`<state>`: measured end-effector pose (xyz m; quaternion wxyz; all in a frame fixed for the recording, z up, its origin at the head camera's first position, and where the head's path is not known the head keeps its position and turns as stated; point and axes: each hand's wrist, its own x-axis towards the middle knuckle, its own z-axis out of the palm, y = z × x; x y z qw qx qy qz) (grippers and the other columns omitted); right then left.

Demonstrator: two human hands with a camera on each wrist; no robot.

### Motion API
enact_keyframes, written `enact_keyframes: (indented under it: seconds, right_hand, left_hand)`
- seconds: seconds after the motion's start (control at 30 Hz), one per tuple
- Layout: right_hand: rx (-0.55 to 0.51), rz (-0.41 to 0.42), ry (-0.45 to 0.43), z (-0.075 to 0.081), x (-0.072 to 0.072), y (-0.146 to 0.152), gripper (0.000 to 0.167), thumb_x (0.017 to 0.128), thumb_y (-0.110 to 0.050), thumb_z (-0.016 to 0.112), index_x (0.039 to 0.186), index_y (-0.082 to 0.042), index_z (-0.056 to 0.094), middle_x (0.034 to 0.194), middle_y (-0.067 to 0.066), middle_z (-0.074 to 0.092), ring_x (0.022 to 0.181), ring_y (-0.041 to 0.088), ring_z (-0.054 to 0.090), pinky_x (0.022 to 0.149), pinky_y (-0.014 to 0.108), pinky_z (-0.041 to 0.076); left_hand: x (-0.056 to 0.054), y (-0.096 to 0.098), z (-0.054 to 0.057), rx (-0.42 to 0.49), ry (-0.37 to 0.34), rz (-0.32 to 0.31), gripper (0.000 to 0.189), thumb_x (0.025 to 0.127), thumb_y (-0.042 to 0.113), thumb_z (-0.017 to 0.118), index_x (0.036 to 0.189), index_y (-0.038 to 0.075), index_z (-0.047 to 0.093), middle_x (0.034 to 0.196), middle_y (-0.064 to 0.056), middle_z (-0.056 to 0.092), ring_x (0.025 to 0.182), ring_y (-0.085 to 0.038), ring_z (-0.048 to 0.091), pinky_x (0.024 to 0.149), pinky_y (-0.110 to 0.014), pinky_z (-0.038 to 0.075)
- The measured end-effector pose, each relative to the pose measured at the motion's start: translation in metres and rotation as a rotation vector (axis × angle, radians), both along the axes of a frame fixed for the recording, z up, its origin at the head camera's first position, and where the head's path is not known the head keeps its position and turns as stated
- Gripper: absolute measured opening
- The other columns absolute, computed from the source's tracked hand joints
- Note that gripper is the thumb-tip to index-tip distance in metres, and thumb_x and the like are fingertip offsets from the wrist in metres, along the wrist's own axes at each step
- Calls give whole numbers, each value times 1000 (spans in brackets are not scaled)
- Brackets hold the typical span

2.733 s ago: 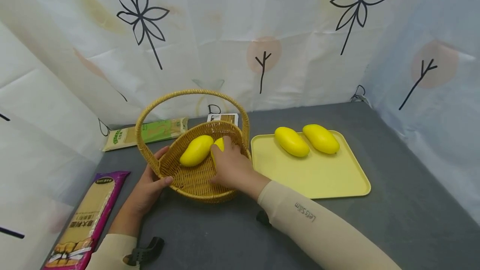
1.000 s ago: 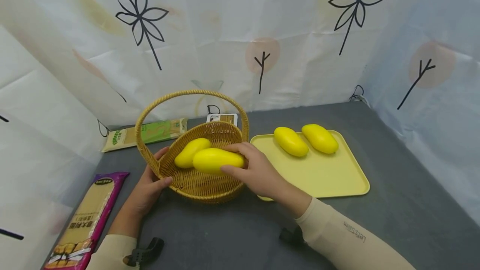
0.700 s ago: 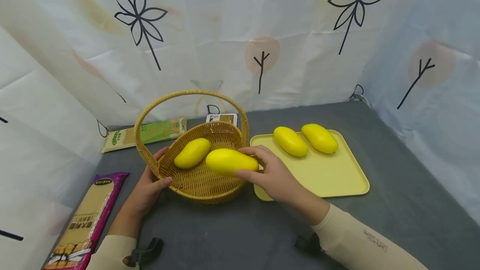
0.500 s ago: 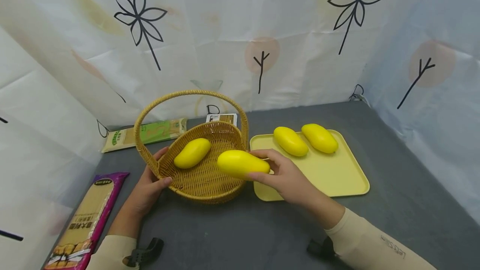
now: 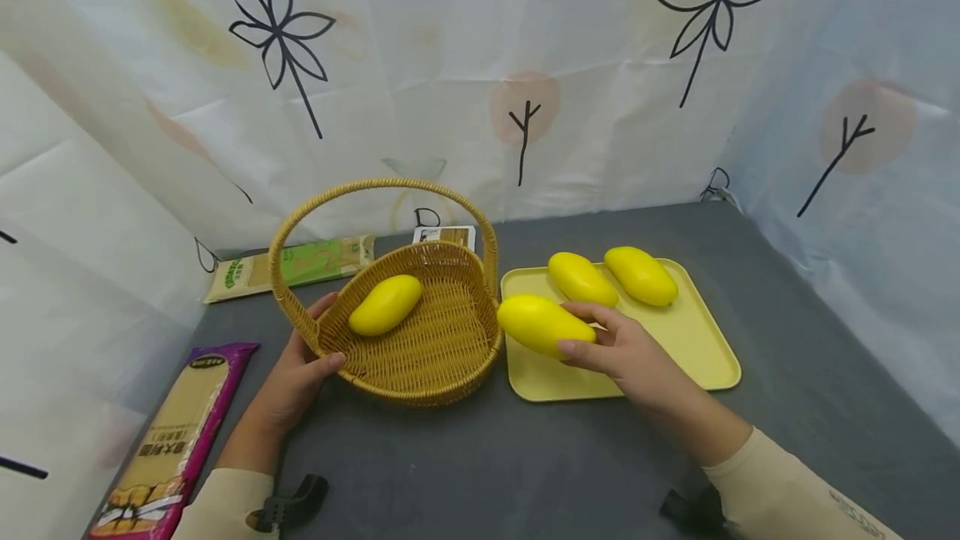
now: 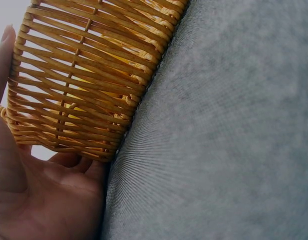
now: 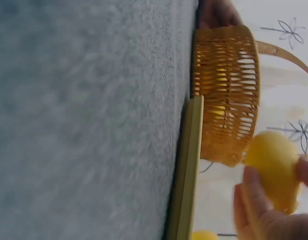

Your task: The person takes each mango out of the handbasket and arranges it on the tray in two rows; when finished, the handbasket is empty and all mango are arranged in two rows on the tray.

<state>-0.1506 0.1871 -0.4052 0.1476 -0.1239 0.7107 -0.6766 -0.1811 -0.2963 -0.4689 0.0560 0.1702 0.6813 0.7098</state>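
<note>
A yellow mango (image 5: 542,323) is pinched between the thumb and fingers of my right hand (image 5: 637,361), raised over the left part of the yellow tray (image 5: 645,357). Two more mangoes, one on the left (image 5: 583,278) and one on the right (image 5: 641,276), lie along the tray's far side. To the left stands a wicker basket (image 5: 427,357) with a tall hooped handle, and one mango (image 5: 386,305) lies inside it. My left hand (image 5: 296,377) grips the basket's left side, thumb over the rim; the left wrist view shows its fingers (image 6: 69,160) around the woven wall.
Behind the basket lies a green and tan noodle packet (image 5: 300,265), with a small white-edged pack (image 5: 447,236) beside it. A purple-edged pasta bag (image 5: 176,432) rests at the left of the grey table (image 5: 465,473). A white patterned curtain (image 5: 450,65) encloses the back and sides.
My right hand has lifted a mango out of the basket and carried it right, over the tray. The mango left in the basket shifted slightly. My left hand stays on the basket.
</note>
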Motion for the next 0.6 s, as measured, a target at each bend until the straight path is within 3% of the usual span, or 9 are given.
enact_keyframes:
  seconds: [0.23,0.5,0.6]
  right_hand:
    - [126,-52,-24,-7,-4,23,65,109,-24,73,158,9,45,153,24,51,125,33,64,99,39,56]
    - [375,-96,-36,-13,-8,36,67,109,-36,72,152,10,52,129,15,66,96,28,65,83,38,58]
    - [419,-98,-42,-14,-9,39,71,108,-38,71,155,10,49,130,17,65,90,29,62,80,39,56]
  left_hand:
    - [0,0,1,-4,9,-2,83,108,6,66,175,21,18,173,-17,26,146,-19,45,115,-28,38]
    - [1,3,3,17,13,0,82,108,6,66,175,21,21,171,-14,30,145,-19,45,114,-28,38]
    - [2,4,4,26,19,-2,82,108,6,68,175,21,22,170,-15,31,145,-20,45,113,-28,39]
